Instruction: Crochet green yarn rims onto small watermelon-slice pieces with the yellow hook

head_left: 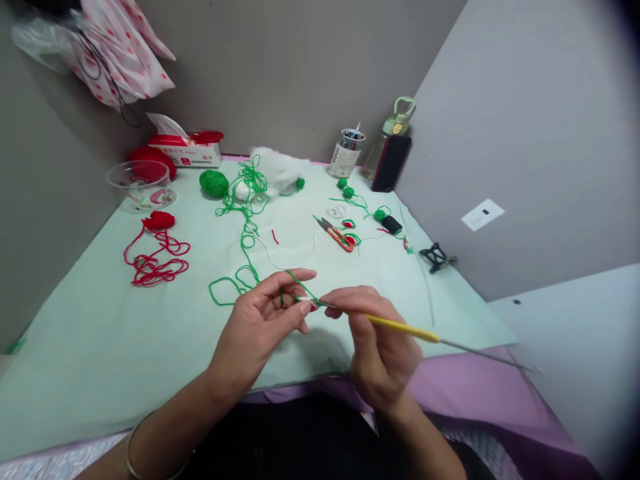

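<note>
1. Tissue box (pixel 203 159): far left on the tabletop (pixel 100 333), a tissue poking up from its top.
2. Tub (pixel 131 201): clear, far left, on the near side of the tissue box.
3. Cloth (pixel 117 50): pink with red dots, hanging far left.
4. Bag (pixel 43 43): clear plastic, left of the cloth.
5. Jar (pixel 345 160): far right, pens inside.
6. Bottle (pixel 399 125): green-lidded, right of the jar.
7. Phone (pixel 392 164): tilted, on the bottle's near side.
8. Stand (pixel 436 258): black, at the right edge.
9. Plate (pixel 477 217): white, on the right wall (pixel 540 133).

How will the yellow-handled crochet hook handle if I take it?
The yellow-handled crochet hook looks stiff: its metallic shaft runs fairly straight. Slim throughout, it's probably light. Its length projecting beyond the right hand might catch.
</note>
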A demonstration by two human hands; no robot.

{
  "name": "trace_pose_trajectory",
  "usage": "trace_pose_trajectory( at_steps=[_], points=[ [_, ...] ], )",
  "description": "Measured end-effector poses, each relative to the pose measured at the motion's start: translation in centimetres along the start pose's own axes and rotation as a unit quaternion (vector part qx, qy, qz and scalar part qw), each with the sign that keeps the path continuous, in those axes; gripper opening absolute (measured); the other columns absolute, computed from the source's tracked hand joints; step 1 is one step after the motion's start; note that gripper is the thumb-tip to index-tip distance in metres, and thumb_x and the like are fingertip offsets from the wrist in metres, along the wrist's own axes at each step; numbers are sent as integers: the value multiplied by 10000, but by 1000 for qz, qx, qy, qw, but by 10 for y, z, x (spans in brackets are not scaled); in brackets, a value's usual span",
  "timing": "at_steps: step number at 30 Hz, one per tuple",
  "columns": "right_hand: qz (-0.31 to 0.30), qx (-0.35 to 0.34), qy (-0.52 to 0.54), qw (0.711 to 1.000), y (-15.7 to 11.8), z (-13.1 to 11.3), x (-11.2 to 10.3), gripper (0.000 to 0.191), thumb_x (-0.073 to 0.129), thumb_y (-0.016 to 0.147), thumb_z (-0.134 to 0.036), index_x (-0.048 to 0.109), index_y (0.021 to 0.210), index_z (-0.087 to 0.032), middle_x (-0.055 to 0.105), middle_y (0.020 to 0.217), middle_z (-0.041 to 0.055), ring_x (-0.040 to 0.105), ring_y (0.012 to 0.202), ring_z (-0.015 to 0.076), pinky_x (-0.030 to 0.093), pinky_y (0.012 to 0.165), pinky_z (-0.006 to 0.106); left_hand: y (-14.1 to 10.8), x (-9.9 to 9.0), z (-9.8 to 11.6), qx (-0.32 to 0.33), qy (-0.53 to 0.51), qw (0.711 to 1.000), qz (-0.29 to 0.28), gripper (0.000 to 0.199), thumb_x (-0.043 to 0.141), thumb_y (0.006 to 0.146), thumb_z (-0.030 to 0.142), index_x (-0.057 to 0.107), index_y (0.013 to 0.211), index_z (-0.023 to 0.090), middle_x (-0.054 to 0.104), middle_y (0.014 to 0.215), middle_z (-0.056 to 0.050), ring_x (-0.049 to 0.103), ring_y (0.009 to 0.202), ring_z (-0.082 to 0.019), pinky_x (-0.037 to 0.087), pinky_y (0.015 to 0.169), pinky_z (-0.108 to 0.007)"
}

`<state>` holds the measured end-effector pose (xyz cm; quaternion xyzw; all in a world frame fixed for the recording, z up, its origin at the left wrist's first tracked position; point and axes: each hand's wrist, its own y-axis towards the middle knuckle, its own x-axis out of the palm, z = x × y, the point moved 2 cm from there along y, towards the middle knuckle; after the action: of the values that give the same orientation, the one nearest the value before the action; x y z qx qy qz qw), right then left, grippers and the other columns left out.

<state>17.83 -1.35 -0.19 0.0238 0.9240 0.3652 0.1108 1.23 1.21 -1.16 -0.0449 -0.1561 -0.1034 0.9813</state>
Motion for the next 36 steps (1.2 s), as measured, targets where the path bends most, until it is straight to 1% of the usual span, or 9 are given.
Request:
trace_pose_trajectory(
  at_steps=[5,9,12,15,19,23,26,30,36],
  points=[
    [-24,-80,-123,989,-1,2,4,269,541,1011,-88,695,1191,-217,737,1015,72,707,934,195,601,778,346,0,7,5,-1,-25,999,20,367,847,848,214,774,1200,285,637,846,49,623,659,-64,529,670,-180],
    [-12,-151,-228,962,-5,3,6,336,646,954,-65,729,1239,-223,719,1135,106,703,1002,217,606,793,341,-1,14,7,-96,-160,982,-17,515,871,816,227,726,1309,202,600,740,40,523,587,-65,487,551,-174],
    [43,-52,-84,994,-1,3,2,288,554,1008,-87,744,1164,-238,718,1003,64,675,870,182,580,727,321,-1,13,11,-151,-221,963,-22,447,862,814,198,766,1245,131,559,699,35,405,547,-40,449,513,-155],
    [82,56,81,992,6,6,1,256,516,1047,-144,747,1053,-256,694,889,19,614,723,143,532,644,293,0,12,16,-120,-204,971,-13,426,866,805,187,786,1223,155,591,746,21,400,545,-37,462,519,-162],
    [50,90,72,992,12,8,7,215,571,1032,-154,760,1027,-258,717,908,12,640,765,135,552,697,277,0,15,13,-78,-135,988,-17,409,874,811,229,800,1214,210,607,776,18,507,587,-65,501,554,-184],
    [30,-9,-73,997,5,5,9,266,603,989,-78,759,1115,-252,729,982,39,690,880,157,581,748,276,2,16,6,-50,-126,991,8,448,905,785,231,800,1220,252,648,825,14,550,632,-67,491,560,-160],
    [19,-96,-161,982,0,2,8,335,648,943,-42,765,1179,-248,744,1092,77,706,979,197,595,804,314,4,15,3,-117,-195,974,-19,416,889,807,246,808,1213,217,575,703,40,456,534,-32,444,505,-140],
    [89,33,-4,995,5,8,1,251,570,1013,-115,766,1083,-256,719,904,34,659,767,163,554,667,303,8,8,4,-144,-233,962,-10,250,874,810,184,854,1058,166,583,723,26,424,533,-8,418,499,-108],
    [51,141,138,979,9,19,8,162,621,1022,-228,783,1011,-241,735,941,36,629,760,144,530,686,293,4,13,8,-87,-152,984,-26,252,850,829,187,849,1077,231,729,953,-19,600,695,-67,532,677,-171]
  ],
)
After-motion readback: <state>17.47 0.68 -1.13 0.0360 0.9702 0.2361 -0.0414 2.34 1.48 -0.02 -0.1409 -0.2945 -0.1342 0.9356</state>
